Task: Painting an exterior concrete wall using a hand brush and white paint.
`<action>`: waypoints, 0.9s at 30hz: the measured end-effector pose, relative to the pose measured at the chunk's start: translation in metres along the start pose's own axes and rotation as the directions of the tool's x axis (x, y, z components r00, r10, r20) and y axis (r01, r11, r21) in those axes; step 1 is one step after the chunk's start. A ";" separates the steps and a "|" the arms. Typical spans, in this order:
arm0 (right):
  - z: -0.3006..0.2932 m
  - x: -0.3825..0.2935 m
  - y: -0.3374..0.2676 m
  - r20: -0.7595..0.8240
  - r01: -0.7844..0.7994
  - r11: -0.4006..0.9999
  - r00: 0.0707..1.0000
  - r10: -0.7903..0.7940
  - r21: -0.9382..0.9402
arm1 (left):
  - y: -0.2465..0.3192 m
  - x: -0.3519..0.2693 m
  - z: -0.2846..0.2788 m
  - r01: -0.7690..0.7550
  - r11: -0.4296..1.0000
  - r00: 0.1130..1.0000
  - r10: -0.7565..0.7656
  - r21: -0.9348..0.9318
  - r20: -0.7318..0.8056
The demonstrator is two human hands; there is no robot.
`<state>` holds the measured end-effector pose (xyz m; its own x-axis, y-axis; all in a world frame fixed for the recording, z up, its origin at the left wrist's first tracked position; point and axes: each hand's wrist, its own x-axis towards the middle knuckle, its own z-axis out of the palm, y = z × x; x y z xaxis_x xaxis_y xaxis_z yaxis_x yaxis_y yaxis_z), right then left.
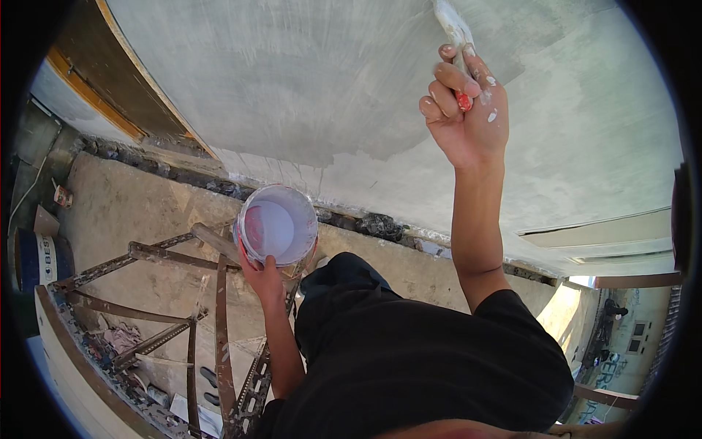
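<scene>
My right hand, spotted with white paint, is raised at the upper right and grips a paintbrush with white-coated bristles and a red handle end. The brush tip is at the top edge of the view, by a grey plastered wall that has darker, wet-looking areas and drip marks. Lower down, at centre left, my left hand holds a paint bucket by its side, thumb at the rim. Thin white liquid lies inside the bucket, whose inner wall is streaked with white and pink.
Metal scaffold or ladder frames stand at lower left above a concrete floor. A dark blue drum is at the far left, near a small can. Dark sandals lie below. A rubble-filled gap runs along the wall's base; a door frame is upper left.
</scene>
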<state>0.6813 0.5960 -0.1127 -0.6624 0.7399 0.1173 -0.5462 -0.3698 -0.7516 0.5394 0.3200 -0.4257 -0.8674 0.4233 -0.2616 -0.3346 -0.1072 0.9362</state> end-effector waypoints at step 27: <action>-0.069 -0.022 0.070 -0.236 -0.105 0.991 0.968 0.084 -0.079 | 0.013 -0.007 0.008 0.086 0.996 0.996 -0.086 -0.005 -0.036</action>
<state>0.6929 0.5922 -0.2129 -0.5665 0.8176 -0.1027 -0.4313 -0.4004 -0.8085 0.5442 0.3222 -0.4094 -0.8478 0.3988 -0.3497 -0.4102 -0.0749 0.9089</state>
